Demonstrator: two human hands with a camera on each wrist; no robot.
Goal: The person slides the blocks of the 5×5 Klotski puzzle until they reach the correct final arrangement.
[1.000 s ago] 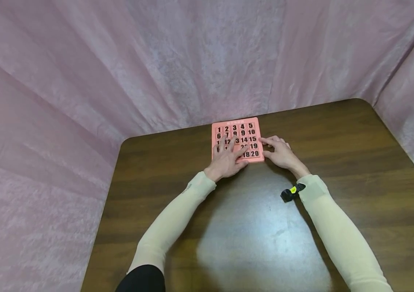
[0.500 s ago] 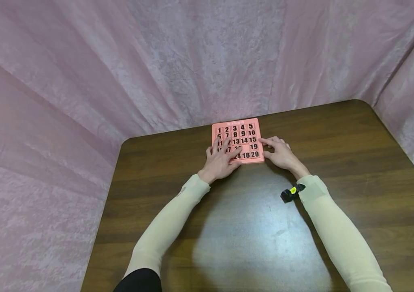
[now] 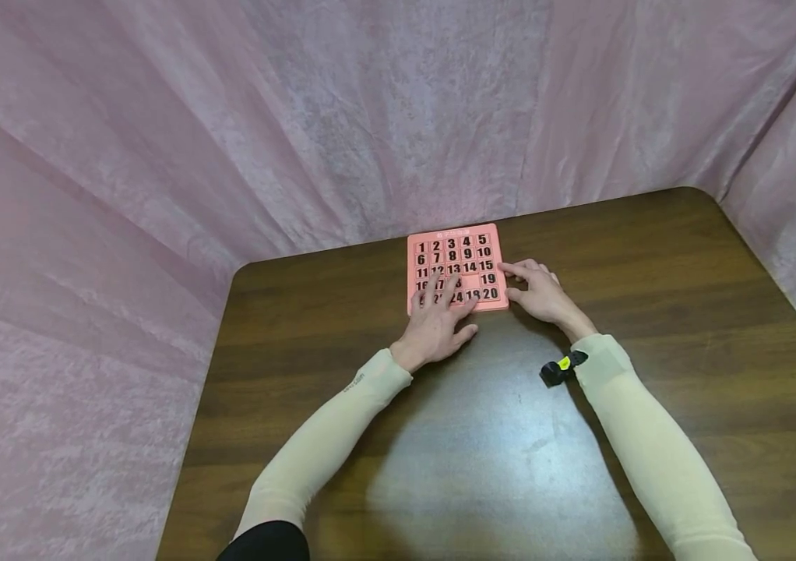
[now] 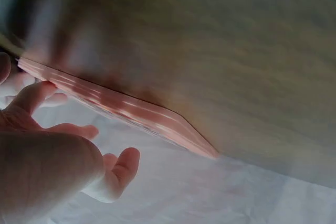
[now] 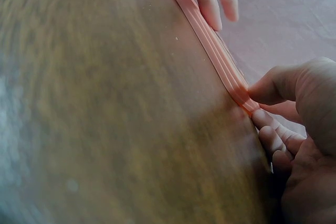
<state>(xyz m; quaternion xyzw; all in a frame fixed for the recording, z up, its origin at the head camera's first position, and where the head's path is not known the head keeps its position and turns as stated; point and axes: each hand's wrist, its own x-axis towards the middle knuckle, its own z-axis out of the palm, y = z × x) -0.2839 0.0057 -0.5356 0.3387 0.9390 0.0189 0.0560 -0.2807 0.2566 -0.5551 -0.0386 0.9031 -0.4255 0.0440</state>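
Note:
A pink sliding number puzzle (image 3: 410,257) lies flat near the table's back edge. Its rows run upward from 1 at top left, and one bare slot shows in the fourth row, left of 19. Over the lower left tiles spreads my left hand (image 3: 433,331), its fingers extended and its thumb off the near edge; it covers several numbers. Whether each fingertip touches a tile, I cannot tell. My right hand (image 3: 541,296) holds the puzzle's right side with thumb and bent fingers. In the right wrist view, thumb (image 5: 275,85) and fingers meet the pink frame (image 5: 210,43) near its corner.
The brown wooden table (image 3: 342,312) has a rounded back edge. Pink velvet curtains (image 3: 398,117) hang close behind the puzzle and along both sides. A black device with a yellow patch (image 3: 561,368) sits at the right wrist.
A fourth-row tile has shifted left, so the bare slot moved one column right. My left hand went left, then back right and nearer the person. My right hand stayed put.

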